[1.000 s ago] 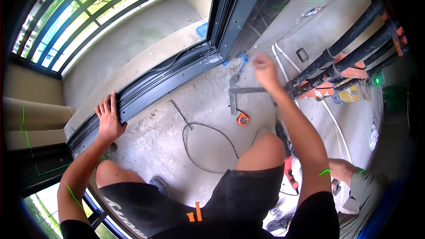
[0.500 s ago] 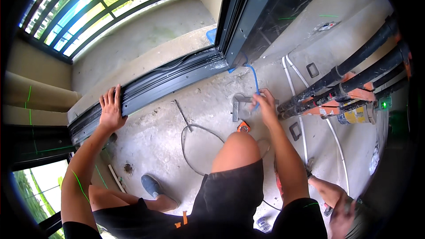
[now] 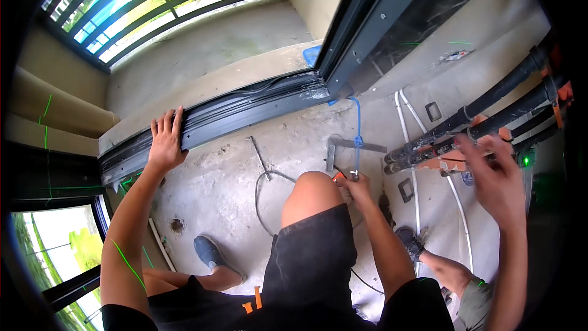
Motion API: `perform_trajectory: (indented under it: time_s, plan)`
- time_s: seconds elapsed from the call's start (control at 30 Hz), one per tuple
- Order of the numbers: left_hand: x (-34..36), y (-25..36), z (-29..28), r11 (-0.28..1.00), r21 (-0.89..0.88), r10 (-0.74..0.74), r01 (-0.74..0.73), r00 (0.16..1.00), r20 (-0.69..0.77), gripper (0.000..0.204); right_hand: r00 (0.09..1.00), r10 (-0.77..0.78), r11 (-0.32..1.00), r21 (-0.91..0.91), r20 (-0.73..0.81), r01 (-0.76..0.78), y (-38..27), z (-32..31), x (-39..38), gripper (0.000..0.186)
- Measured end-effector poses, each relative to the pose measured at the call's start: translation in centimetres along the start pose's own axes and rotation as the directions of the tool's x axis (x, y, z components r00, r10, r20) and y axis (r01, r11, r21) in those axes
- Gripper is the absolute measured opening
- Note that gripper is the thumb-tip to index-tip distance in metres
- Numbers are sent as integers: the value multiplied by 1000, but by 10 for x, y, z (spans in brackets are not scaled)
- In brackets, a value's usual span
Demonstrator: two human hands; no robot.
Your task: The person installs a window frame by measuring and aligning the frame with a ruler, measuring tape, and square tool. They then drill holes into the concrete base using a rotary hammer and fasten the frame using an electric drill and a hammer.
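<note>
My left hand [image 3: 166,144] lies with its fingers stretched over the dark metal track [image 3: 245,113] of the door frame. My right hand [image 3: 356,190] is closed on the lower end of a blue cord [image 3: 358,122], where a small metal fitting shows, beside my bent knee [image 3: 309,205]. The cord hangs from the frame's lower corner and has a knot partway down. A metal square [image 3: 331,158] lies behind the cord, and the orange tape measure [image 3: 339,178] is largely hidden behind my knee and hand.
Another person's hand [image 3: 493,184] reaches toward black pipes [image 3: 502,73] at right; their foot [image 3: 409,242] is below. Concrete floor [image 3: 233,202] holds a looped cable [image 3: 257,208], white conduits [image 3: 416,208] and a hole [image 3: 177,225]. A barred opening [image 3: 165,0] is beyond the track.
My right hand has taken hold of the blue cord and moved down toward my knee, drawing the cord straighter. The other person's hand has risen into view at the right.
</note>
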State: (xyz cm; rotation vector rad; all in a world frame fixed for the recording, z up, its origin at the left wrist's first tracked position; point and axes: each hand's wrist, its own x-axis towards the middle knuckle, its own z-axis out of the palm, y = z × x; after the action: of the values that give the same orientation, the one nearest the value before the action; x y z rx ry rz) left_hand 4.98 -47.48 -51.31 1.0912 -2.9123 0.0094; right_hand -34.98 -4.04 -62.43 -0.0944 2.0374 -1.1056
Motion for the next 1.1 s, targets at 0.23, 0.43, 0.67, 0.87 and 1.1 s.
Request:
perform_trajectory:
  time_s: [0.23, 0.43, 0.67, 0.87, 1.1]
  plan:
    - [-2, -2, 1, 1000, -14, 4, -5, 1000, -20, 128, 892, -294, 952, -194, -344, 239, 5, 3, 41, 12]
    - [-3, 0, -2, 1000, -20, -16, 16, 1000, -11, 128, 989, -17, 999, -46, -150, 11, 1, -10, 38, 15]
    - [-3, 1, 0, 1000, -22, -10, 10, 999, -33, 129, 904, -312, 926, -309, -294, 219, 15, -9, 54, 17]
    - [-3, -1, 0, 999, -45, -5, 3, 999, -44, 130, 917, -314, 930, -272, -245, 246, 28, -9, 67, 11]
    - [-1, 6, 2, 999, -14, -44, 43, 999, -23, 134, 885, -327, 913, -352, -330, 206, 25, -3, 66, 12]
